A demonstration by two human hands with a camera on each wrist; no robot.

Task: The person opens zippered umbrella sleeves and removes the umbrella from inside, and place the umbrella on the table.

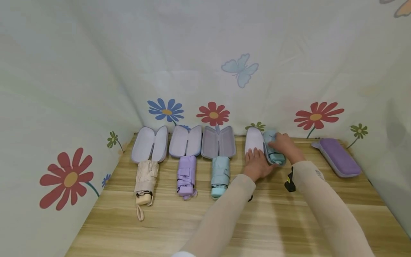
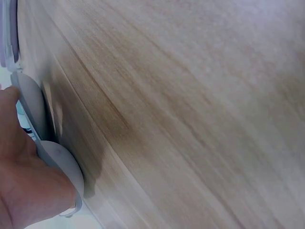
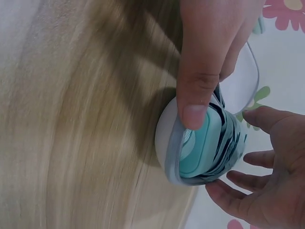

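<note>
A white-lined case (image 1: 253, 137) lies unfolded on the table, with a light teal umbrella (image 3: 200, 148) in its right half. My left hand (image 1: 258, 166) rests its fingers on the left half. In the right wrist view, its thumb (image 3: 194, 112) reaches across to the right half's front rim, by the umbrella's handle end. My right hand (image 3: 281, 171) is on the umbrella's other side, fingers spread and slightly bent, fingertips at the umbrella and the case edge. The left wrist view catches the left hand (image 2: 28, 181) over the two rounded case ends.
Three more unfolded cases (image 1: 149, 142) line the back edge to the left. Before them lie a beige umbrella (image 1: 146, 178), a purple umbrella (image 1: 186, 173) and another teal umbrella (image 1: 220, 173). A closed purple case (image 1: 339, 157) sits far right. Patterned cloth (image 1: 179, 82) rises behind the table.
</note>
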